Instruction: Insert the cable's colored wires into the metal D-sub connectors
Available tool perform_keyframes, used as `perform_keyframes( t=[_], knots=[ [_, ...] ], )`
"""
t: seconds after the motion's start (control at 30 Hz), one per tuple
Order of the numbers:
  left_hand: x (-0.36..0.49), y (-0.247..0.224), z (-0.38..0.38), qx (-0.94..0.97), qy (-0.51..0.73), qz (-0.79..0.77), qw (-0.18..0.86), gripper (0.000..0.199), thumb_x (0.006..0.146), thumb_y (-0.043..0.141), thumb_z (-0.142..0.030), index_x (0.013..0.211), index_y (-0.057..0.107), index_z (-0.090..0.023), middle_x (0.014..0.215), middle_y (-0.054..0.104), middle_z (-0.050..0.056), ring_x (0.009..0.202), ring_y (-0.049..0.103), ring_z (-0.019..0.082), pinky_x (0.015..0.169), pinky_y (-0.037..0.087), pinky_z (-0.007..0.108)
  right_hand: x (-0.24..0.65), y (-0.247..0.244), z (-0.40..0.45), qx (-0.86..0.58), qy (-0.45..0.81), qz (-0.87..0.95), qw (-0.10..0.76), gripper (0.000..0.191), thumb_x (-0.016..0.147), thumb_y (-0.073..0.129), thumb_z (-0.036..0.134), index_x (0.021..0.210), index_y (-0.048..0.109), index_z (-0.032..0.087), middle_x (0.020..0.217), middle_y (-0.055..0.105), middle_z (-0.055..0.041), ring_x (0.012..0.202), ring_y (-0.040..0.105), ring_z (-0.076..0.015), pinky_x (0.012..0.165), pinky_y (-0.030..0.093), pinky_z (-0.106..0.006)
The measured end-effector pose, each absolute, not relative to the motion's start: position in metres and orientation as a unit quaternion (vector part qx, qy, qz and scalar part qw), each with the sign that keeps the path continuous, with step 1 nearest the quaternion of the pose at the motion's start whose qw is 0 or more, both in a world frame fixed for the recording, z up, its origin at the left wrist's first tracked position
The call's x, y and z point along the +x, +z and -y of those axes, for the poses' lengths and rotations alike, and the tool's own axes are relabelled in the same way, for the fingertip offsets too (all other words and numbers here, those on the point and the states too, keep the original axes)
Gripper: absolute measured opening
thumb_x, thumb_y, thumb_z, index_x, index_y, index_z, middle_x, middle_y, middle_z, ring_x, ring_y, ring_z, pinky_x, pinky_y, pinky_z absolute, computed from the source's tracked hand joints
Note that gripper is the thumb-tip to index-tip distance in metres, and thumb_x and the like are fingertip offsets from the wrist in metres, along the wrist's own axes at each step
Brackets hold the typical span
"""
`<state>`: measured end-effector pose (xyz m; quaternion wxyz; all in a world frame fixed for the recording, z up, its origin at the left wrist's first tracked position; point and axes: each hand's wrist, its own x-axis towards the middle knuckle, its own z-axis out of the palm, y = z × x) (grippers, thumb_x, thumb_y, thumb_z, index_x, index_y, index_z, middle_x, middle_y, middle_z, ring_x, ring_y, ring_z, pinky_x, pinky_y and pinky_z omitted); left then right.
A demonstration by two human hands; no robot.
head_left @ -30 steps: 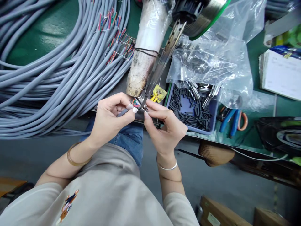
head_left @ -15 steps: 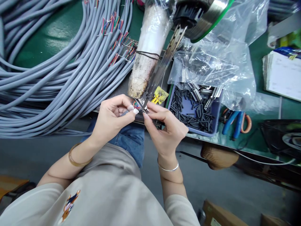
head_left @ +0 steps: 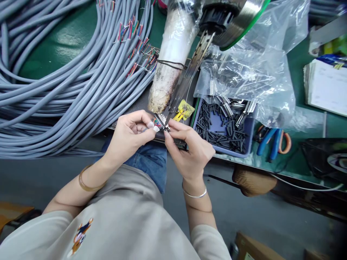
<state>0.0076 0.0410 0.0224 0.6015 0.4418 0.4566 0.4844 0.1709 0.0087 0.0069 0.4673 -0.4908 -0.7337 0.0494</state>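
Observation:
My left hand (head_left: pixel 131 131) is closed in a pinch, thumb and forefinger on thin coloured wires (head_left: pixel 157 122) at the end of a cable. These wires run to a small metal multi-pin connector (head_left: pixel 161 118). From the other side, the fingertips of my right hand (head_left: pixel 189 146) pinch the connector's near end. Between my hands, the dark tip of a soldering iron (head_left: pixel 187 77) comes down onto or just over the connector. Whether it touches is too small to tell. A scorched, white-wrapped tube (head_left: pixel 173 47) ends right above my left fingertips.
Grey cables (head_left: pixel 81 97) with stripped ends spread over the left side. A purple tray (head_left: pixel 233 154) of black sleeves and connectors stands right, partly under a plastic bag (head_left: pixel 244 79). Beyond are blue-handled pliers (head_left: pixel 275 144), a solder spool (head_left: pixel 246 25) and a paper stack (head_left: pixel 326 86).
My right hand has shifted very slightly left, and more of the connector's pin row shows. Both hands keep their pinch; the soldering iron stays in place.

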Motion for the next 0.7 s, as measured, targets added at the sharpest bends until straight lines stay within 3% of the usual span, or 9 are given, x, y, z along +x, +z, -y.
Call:
perform_keyframes(
  t=[0.33,0.6,0.7],
  knots=[
    [0.0078,0.0249,-0.0412,0.457,0.499,-0.453,0.58,0.02,0.069,0.079,-0.016,0.064,0.06,-0.016,0.062,0.057,-0.005,0.046,0.048,0.003,0.041,0.036,0.013,0.1693,0.0122,-0.0124,-0.48,0.031,0.734,0.479,0.014,0.09,0.075,0.011,0.093,0.068,0.023,0.112,0.083,-0.0036,0.092,0.082,-0.0171,0.08,0.066,-0.024],
    [0.0086,0.0254,-0.0428,0.439,0.484,-0.443,0.614,0.023,0.067,0.079,-0.013,0.059,0.058,-0.015,0.067,0.063,-0.002,0.045,0.047,0.001,0.039,0.035,0.013,0.1699,0.0074,-0.0112,-0.467,0.024,0.752,0.464,0.016,0.091,0.073,0.01,0.088,0.062,0.022,0.114,0.082,-0.0079,0.089,0.082,-0.0151,0.078,0.064,-0.021],
    [0.0094,0.0255,-0.0408,0.426,0.474,-0.445,0.629,0.023,0.065,0.081,-0.013,0.06,0.058,-0.015,0.07,0.065,-0.002,0.045,0.047,0.001,0.039,0.035,0.012,0.1735,0.0073,-0.0103,-0.468,0.023,0.753,0.462,0.012,0.094,0.071,0.012,0.093,0.065,0.022,0.11,0.083,-0.0052,0.086,0.081,-0.0146,0.073,0.063,-0.02]
  ],
)
